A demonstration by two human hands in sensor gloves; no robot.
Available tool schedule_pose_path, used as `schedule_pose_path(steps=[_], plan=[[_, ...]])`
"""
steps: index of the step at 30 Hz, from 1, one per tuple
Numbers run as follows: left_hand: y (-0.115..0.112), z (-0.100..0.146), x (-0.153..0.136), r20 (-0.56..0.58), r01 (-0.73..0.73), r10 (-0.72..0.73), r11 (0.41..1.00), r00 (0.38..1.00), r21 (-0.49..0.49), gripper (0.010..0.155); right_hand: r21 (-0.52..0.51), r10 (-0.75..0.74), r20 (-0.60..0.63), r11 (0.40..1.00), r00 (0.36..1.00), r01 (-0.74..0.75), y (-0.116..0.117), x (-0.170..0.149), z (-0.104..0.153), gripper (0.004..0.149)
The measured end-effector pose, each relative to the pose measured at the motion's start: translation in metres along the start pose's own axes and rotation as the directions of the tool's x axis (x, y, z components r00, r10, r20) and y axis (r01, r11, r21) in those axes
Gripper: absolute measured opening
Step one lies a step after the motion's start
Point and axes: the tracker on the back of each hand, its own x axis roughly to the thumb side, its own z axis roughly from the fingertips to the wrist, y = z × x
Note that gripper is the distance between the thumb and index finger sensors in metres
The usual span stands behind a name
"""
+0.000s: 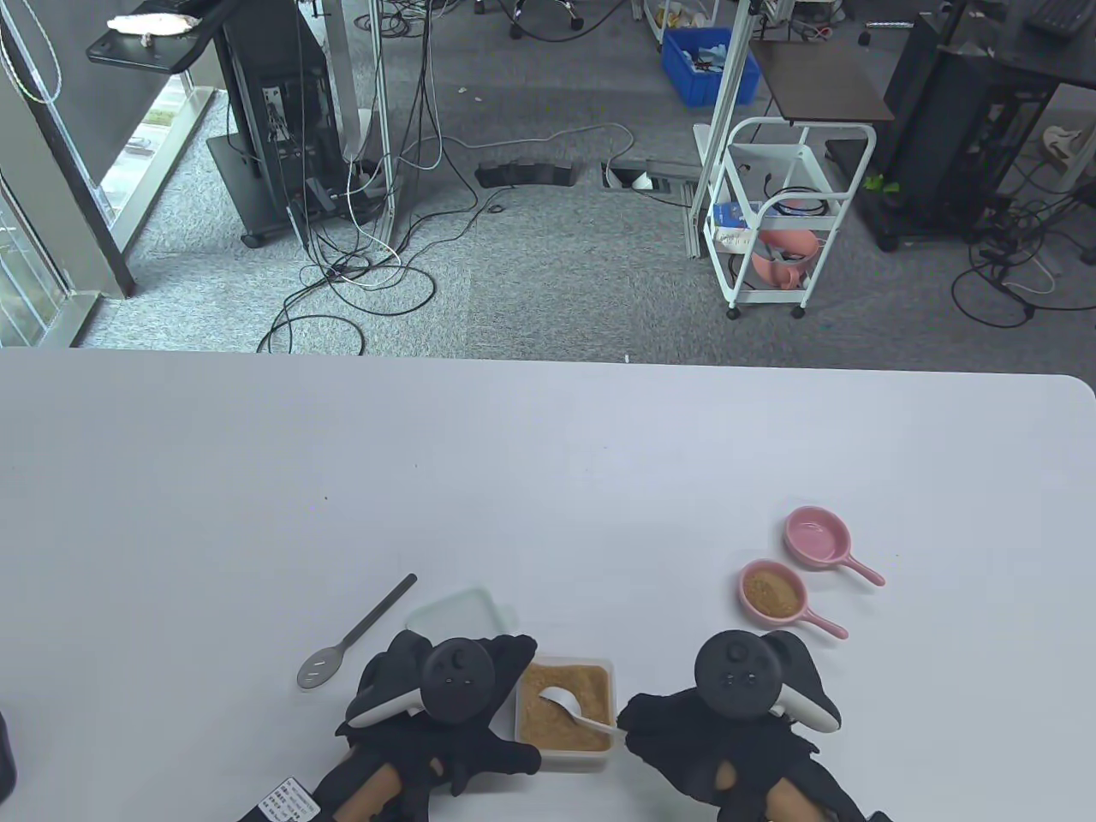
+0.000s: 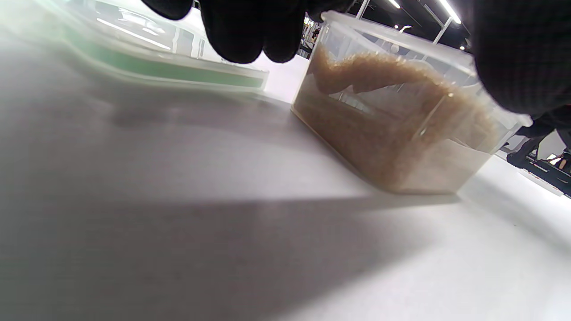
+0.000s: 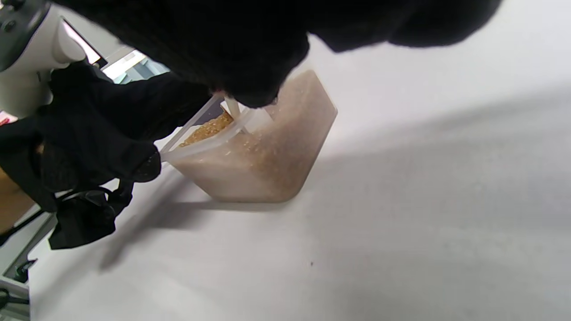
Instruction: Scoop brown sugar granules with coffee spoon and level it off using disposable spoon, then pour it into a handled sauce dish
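Brown sugar granules [image 1: 561,693], clear tub [image 1: 604,668]

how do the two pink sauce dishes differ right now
The near sauce dish holds a layer of brown sugar, while the far sauce dish shows only its bare pink bottom. The near dish lies closer to the right hand; the far dish sits behind it, farther up the table. Both are round and pink, upright, with handles pointing to the lower right in the table view.
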Motion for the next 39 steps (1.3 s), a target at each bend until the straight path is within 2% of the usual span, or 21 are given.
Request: schedule_pose_path(steps=[7,14,31,39], plan=[[0.0,0.0,0.0,0.002,0.002,-0.002,1.0,1.0,-0.002,0.112,0.071,-0.264,-0.112,0.959,0.958,0.273,0.003,-0.028,-0.005,0.044],[-0.001,0.0,0.0,0.001,0.003,-0.003,1.0,1.0,-0.005,0.112,0.087,-0.414,-0.206,0.895,0.887,0.438,0.009,-0.044,-0.007,0.044],[-0.001,0.0,0.0,0.002,0.007,-0.007,1.0,1.0,-0.008,0.112,0.173,-0.535,-0.261,0.793,0.803,0.584,0.021,-0.062,-0.011,0.045],[-0.001,0.001,0.0,0.002,0.007,-0.007,1.0,1.0,-0.009,0.112,0.179,-0.539,-0.254,0.79,0.803,0.587,0.019,-0.063,-0.011,0.045]])
